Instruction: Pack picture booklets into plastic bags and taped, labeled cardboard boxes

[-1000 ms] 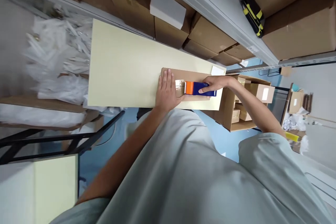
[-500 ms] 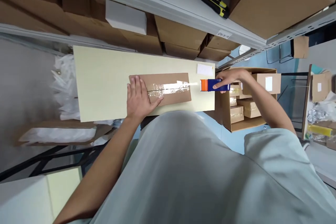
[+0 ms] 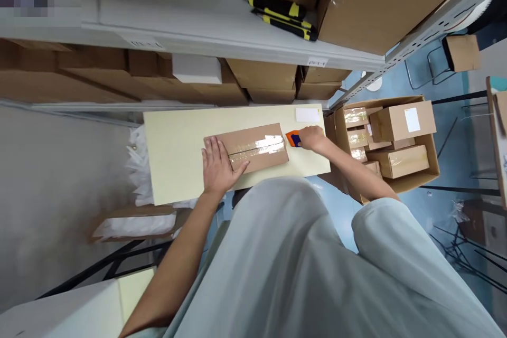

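A flat brown cardboard box (image 3: 257,150) lies slightly tilted on the pale yellow tabletop (image 3: 178,137). Clear shiny tape runs lengthwise along its middle seam. My left hand (image 3: 219,166) rests flat on the box's left end, fingers spread and holding nothing. At the right end, my right hand (image 3: 312,138) is wrapped around an orange and blue tape dispenser (image 3: 293,139). The dispenser's orange front meets or nearly meets the box's right edge; I cannot tell if they touch. Most of its blue body is hidden by my fingers.
A large open carton (image 3: 431,161) with several taped boxes stands right of the table. A white label (image 3: 307,114) lies at the table's back right. Yellow and black utility knives (image 3: 285,13) lie on the shelf (image 3: 178,21) above. White packing material (image 3: 139,163) hangs at left.
My right hand has brought the tape dispenser left, up against the box's right end. The strip of tape that stretched between box and dispenser no longer shows. The left hand stays on the box.
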`<state>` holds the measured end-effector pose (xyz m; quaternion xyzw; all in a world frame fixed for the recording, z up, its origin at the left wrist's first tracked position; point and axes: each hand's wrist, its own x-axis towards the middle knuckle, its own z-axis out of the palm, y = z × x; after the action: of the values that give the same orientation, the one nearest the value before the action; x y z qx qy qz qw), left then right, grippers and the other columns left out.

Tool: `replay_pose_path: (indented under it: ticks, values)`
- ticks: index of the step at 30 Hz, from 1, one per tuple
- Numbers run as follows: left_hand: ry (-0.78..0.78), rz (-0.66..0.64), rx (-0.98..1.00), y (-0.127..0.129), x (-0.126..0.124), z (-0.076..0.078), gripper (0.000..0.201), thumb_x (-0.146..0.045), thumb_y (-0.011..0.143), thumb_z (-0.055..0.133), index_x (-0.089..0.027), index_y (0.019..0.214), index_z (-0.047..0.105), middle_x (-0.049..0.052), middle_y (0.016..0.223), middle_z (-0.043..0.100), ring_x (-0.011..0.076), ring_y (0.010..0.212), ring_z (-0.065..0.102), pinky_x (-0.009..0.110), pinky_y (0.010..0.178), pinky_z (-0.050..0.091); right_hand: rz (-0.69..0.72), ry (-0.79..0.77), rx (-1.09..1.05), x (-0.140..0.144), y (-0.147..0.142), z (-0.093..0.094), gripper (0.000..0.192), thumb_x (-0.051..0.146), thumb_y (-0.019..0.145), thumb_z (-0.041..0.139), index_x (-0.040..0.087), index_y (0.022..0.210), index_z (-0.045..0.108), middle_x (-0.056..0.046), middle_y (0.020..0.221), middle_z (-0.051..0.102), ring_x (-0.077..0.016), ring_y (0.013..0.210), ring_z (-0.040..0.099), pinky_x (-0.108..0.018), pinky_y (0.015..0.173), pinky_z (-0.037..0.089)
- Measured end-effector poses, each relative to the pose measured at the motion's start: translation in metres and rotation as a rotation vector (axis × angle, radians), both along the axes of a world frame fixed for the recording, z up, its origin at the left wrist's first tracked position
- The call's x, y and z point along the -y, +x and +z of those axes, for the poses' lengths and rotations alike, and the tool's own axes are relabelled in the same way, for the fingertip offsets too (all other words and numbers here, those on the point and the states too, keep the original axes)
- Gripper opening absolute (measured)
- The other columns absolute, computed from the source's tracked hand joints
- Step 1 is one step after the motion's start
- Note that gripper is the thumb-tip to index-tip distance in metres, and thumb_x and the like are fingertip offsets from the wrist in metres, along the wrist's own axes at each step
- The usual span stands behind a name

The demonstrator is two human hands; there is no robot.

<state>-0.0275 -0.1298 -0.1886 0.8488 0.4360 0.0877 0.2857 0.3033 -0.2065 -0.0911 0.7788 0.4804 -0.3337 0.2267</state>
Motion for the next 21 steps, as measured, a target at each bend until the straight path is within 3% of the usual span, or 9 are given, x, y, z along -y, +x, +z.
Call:
replay_pose_path:
  ticks: [4,8,10,13,17,21]
  values:
    - [0.032,0.002,-0.018,-0.002,0.002,0.008,0.117,-0.080,0.094,0.051,0.004,0.172,0.028,0.037,0.181,0.019,0.0463,0.174,0.007,0.069,0.139,0.007,-0.066,0.131,0.061,0.014,-0.020,0.012,0.033,0.024,0.105,0.063,0.007,0.130,0.076,-0.032,0.127,0.078,-0.0437,0.124,0.076,-0.051,0.098,0.055]
    - [0.083,0.096,0.145,0.020,-0.007,0.033,0.072,-0.061,0.104,0.048,-0.008,0.153,0.061,0.029,0.174,0.045,0.0437,0.170,0.031,0.072,0.137,0.020,-0.103,0.298,0.058,0.015,-0.025,0.035,0.051,0.039,0.113,0.052,0.001,0.146,0.063,-0.031,0.125,0.079,-0.0386,0.118,0.079,-0.042,0.094,0.058]
    - [0.160,0.091,0.302,0.044,-0.018,0.060,0.046,-0.049,0.107,0.049,-0.018,0.128,0.077,0.020,0.159,0.066,0.0383,0.161,0.049,0.067,0.136,0.031,-0.112,0.396,0.017,0.001,-0.026,0.051,0.058,0.043,0.114,0.047,-0.001,0.152,0.054,-0.030,0.126,0.078,-0.0394,0.117,0.078,-0.042,0.096,0.058]
    - [0.244,0.077,0.488,0.085,-0.045,0.113,0.035,-0.038,0.108,0.051,-0.026,0.112,0.083,0.010,0.135,0.081,0.0309,0.146,0.066,0.058,0.130,0.047,-0.018,0.579,-0.030,-0.040,-0.033,0.085,0.056,0.037,0.115,0.044,-0.002,0.154,0.046,-0.030,0.130,0.076,-0.0404,0.120,0.077,-0.044,0.103,0.055]
    - [0.279,0.103,0.621,0.121,-0.095,0.179,0.043,-0.027,0.106,0.047,-0.023,0.129,0.083,0.010,0.143,0.078,0.0277,0.141,0.070,0.049,0.128,0.052,0.144,0.795,-0.037,-0.113,-0.047,0.141,0.044,0.026,0.113,0.041,-0.002,0.145,0.050,-0.032,0.136,0.072,-0.0395,0.126,0.073,-0.045,0.111,0.051]
    - [0.206,0.203,0.627,0.130,-0.135,0.215,0.048,-0.026,0.105,0.050,-0.020,0.144,0.076,0.013,0.146,0.076,0.0296,0.142,0.070,0.047,0.124,0.055,0.189,0.804,-0.008,-0.182,-0.057,0.182,0.043,0.021,0.113,0.041,-0.002,0.149,0.048,-0.033,0.136,0.073,-0.0381,0.128,0.074,-0.042,0.108,0.052]
